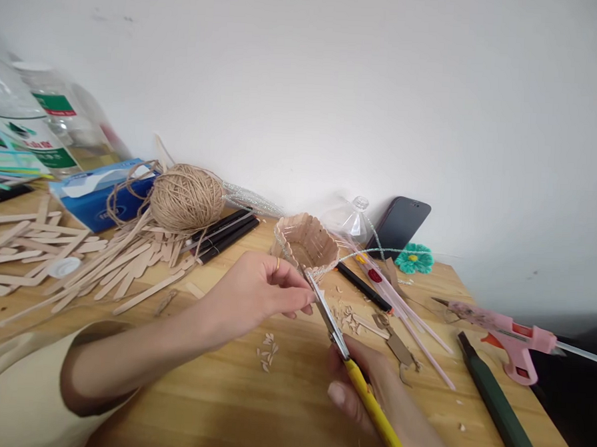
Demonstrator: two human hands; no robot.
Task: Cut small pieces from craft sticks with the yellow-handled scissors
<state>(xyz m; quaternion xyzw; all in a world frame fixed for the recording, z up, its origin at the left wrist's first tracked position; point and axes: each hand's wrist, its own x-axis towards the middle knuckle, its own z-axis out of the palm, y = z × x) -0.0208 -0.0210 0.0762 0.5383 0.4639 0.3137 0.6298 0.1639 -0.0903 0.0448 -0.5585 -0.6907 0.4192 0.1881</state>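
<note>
My left hand (pixel 255 291) reaches in from the left, thumb and fingers pinched together at the front rim of a small wooden-stick basket (pixel 291 231). A sparkly silver pipe cleaner (pixel 362 252) runs around the rim, and one length stretches off to the right. The pinched part is mostly hidden by my fingers. In my right hand (pixel 364 387) is a pair of scissors (pixel 378 414) with yellow handles. Its metal blades point up and left, their tips beside my left fingertips and the pipe cleaner. Whether the blades touch it, I cannot tell.
Left lie many craft sticks (pixel 16 255), a twine ball (pixel 187 198) and a blue tissue pack (pixel 97 199). Wood chips (pixel 268 352) dot the table. Rightward are a phone (pixel 401 225), a teal flower (pixel 414 258), a pink glue gun (pixel 517 338) and a dark green tool (pixel 502 407).
</note>
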